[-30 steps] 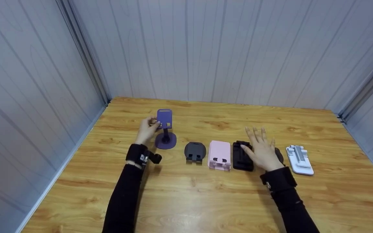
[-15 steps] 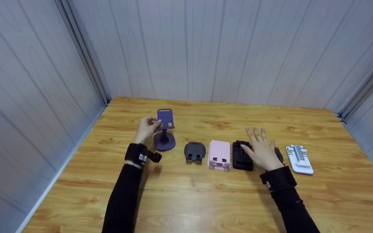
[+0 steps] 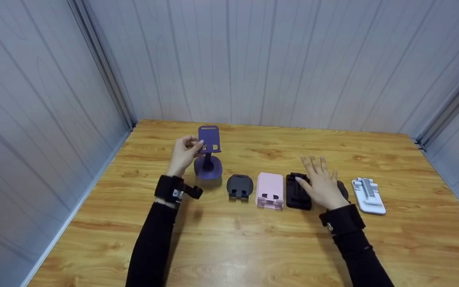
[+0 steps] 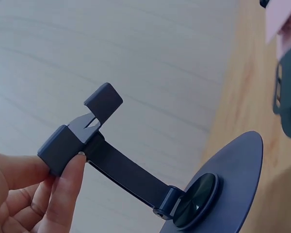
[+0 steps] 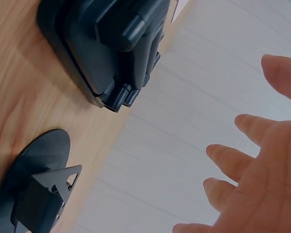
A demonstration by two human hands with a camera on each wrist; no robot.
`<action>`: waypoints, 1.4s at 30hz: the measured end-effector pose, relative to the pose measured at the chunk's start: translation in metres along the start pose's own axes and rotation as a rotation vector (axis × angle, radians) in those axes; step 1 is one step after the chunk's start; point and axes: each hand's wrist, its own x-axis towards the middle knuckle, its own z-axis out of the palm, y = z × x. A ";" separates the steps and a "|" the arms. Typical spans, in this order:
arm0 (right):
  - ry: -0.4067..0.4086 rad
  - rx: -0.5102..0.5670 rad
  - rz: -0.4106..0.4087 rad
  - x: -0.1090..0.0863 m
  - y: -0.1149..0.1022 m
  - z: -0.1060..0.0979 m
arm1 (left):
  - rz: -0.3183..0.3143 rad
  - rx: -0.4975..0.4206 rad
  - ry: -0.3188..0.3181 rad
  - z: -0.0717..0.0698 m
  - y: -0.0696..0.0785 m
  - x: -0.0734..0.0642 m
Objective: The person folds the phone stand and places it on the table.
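Observation:
My left hand (image 3: 182,153) pinches the lower left edge of a purple phone stand's (image 3: 209,137) plate between thumb and fingers. In the left wrist view the stand's arm (image 4: 131,174) slants down to its rounded base (image 4: 242,160), which is tilted, with a shadow on the table beside it. My right hand (image 3: 320,185) is spread with fingers apart, palm down, over the right part of the row. Beside its thumb lies a black folded phone stand (image 3: 298,195). A dark round-based stand (image 5: 34,189) is partly hidden by this hand in the head view.
A dark grey round phone stand (image 3: 240,187) and a pink phone stand (image 3: 270,190) lie mid-row on the wooden table (image 3: 237,247). A white folded stand (image 3: 369,197) ends the row at right. Panelled walls (image 3: 245,59) enclose the table at the back and sides.
The left hand has raised the purple phone stand and carried it slightly right and away; its plate now tips differently. The right hand and the row of stands stay in place.

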 end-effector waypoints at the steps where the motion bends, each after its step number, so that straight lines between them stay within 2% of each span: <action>1: 0.002 0.004 -0.004 0.000 0.000 0.000 | 0.016 -0.009 -0.002 0.002 0.003 -0.001; 8: -0.005 0.051 -0.030 0.000 -0.007 0.000 | 0.106 -0.078 -0.049 0.020 0.023 -0.012; 17: 0.006 0.090 -0.074 0.000 -0.014 0.001 | 0.208 -0.022 -0.135 0.043 0.039 -0.028; 21: 0.000 0.095 -0.082 0.001 -0.016 0.003 | 0.231 -0.029 -0.179 0.053 0.040 -0.034; 28: -0.020 0.116 -0.090 0.001 -0.021 0.008 | 0.216 -0.058 -0.236 0.072 0.036 -0.041; 33: -0.053 0.157 -0.101 0.003 -0.025 0.009 | 0.230 -0.081 -0.280 0.084 0.031 -0.046; 36: -0.073 0.245 -0.098 0.004 -0.028 0.010 | 0.240 -0.083 -0.292 0.090 0.029 -0.049; 38: -0.094 0.360 -0.092 0.004 -0.031 0.011 | 0.246 -0.085 -0.297 0.094 0.028 -0.051; 39: -0.114 0.441 -0.089 0.005 -0.033 0.012 | 0.247 -0.088 -0.300 0.095 0.028 -0.052; 42: -0.221 0.791 -0.051 0.006 -0.037 0.015 | 0.265 -0.083 -0.311 0.099 0.027 -0.055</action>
